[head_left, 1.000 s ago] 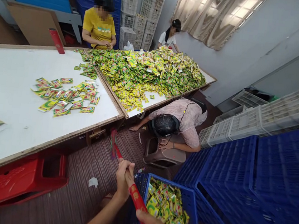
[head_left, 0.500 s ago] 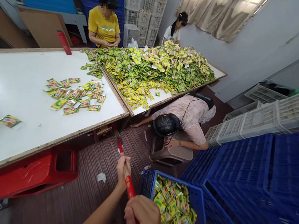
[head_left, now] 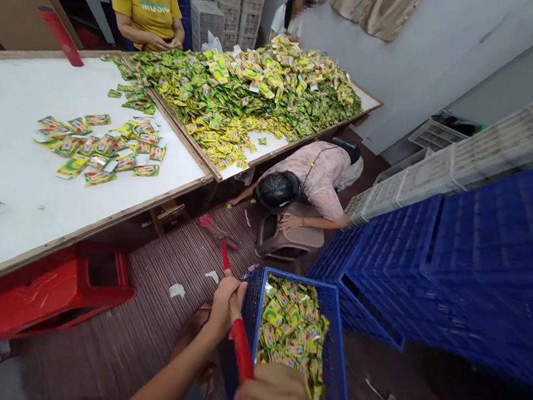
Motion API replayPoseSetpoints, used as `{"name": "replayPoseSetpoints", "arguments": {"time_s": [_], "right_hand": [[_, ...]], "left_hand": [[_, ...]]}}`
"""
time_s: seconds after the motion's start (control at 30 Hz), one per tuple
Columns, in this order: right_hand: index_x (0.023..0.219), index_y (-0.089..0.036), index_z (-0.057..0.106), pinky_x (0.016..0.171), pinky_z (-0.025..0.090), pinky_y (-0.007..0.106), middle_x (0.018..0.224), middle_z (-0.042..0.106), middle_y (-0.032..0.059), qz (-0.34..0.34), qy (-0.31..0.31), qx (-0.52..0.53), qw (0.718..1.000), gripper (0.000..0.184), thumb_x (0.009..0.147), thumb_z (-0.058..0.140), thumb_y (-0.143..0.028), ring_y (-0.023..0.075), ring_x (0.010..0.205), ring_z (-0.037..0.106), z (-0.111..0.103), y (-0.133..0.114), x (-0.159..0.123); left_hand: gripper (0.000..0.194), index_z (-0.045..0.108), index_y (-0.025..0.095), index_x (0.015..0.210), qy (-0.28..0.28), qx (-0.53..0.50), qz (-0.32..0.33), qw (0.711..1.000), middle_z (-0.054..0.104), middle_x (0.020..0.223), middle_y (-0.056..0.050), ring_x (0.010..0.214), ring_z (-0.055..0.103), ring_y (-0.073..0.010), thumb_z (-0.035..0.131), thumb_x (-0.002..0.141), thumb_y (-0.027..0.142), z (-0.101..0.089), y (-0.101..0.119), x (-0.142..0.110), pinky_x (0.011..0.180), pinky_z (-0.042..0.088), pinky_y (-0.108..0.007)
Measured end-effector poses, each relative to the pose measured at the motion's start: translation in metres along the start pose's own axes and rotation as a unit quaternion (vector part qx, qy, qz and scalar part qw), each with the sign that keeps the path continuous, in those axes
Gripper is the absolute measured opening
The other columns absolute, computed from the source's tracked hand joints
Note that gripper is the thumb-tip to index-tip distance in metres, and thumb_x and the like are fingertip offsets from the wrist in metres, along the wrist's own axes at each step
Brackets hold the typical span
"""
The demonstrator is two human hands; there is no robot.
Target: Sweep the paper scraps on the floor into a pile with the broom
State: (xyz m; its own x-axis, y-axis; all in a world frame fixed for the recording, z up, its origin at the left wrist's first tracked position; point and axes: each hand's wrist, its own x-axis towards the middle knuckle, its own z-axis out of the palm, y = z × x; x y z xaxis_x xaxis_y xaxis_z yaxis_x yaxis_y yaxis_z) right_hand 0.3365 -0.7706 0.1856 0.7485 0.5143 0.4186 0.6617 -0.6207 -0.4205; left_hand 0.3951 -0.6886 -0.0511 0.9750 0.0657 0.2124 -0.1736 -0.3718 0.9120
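The person holds with two hands a long broom with red handle point(head_left: 242, 348), and its head of red and dark bristles point(head_left: 219, 232) is low, near the dark striped floor point(head_left: 155, 267), in front of the long white table with wooden edge point(head_left: 170, 200). If the bristles really touch the floor, I cannot tell. The left hand point(head_left: 227, 298) is closed around the upper-middle part of the handle, nearer to the bristles. The right hand point(head_left: 275, 397) is closed around the handle close to the body; it is somewhat blurred, but the fingers seem wrapped firmly.

In my judgement, the step in hand is guiding the broom head over the floor. Two white crumpled scraps point(head_left: 176, 290) lie apart from the bristles, on the near side. Just beside the handle stands a blue plastic crate point(head_left: 339, 369), filled with yellow-green packets point(head_left: 294, 319). A co-worker in pale pink top point(head_left: 322, 171) bends over a grey-brown plastic stool point(head_left: 290, 244), one arm reaching low toward the table. So a next stroke calls for short and controlled movement, without knocking the crate, the stool or this reaching arm.
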Motion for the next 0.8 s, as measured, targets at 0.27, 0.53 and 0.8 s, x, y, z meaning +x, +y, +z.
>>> {"name": "replayPoseSetpoints", "arguments": {"time_s": [0.27,0.53,0.8], "right_hand": [[0.048,-0.016,0.029,0.047,0.012,0.03,0.039,0.034,-0.0029,0.057,0.098,0.008,0.994,0.049,0.096,0.032,-0.024,0.0093,0.044,0.026,0.019,-0.057,-0.127],[0.057,-0.017,0.035,0.051,0.026,0.026,0.05,0.041,-0.0027,0.207,0.061,0.07,0.974,0.036,0.092,0.039,-0.009,0.0085,0.05,0.04,0.002,-0.083,-0.245],[0.057,-0.017,0.042,0.052,0.039,0.023,0.048,0.048,-0.0027,0.253,0.172,0.243,0.92,0.042,0.096,0.032,-0.008,0.0088,0.049,0.051,-0.034,-0.114,-0.257]], "left_hand": [[0.029,0.059,0.022,0.068,-0.047,0.018,-0.024,0.998,0.056,0.064,-0.003,0.064,0.053,-0.0185,0.05,0.09,0.039,0.006,-0.021,-0.158,0.063,0.045,-0.03],[0.04,0.046,0.019,0.058,-0.178,-0.017,0.09,0.98,0.053,0.062,-0.003,0.063,0.049,-0.0156,0.039,0.094,0.033,0.07,0.013,-0.195,0.067,0.041,-0.029],[0.034,0.043,0.019,0.061,-0.147,0.067,0.105,0.981,0.052,0.059,-0.002,0.058,0.044,-0.0154,0.042,0.095,0.025,0.004,0.038,-0.245,0.06,0.031,-0.028]]}}
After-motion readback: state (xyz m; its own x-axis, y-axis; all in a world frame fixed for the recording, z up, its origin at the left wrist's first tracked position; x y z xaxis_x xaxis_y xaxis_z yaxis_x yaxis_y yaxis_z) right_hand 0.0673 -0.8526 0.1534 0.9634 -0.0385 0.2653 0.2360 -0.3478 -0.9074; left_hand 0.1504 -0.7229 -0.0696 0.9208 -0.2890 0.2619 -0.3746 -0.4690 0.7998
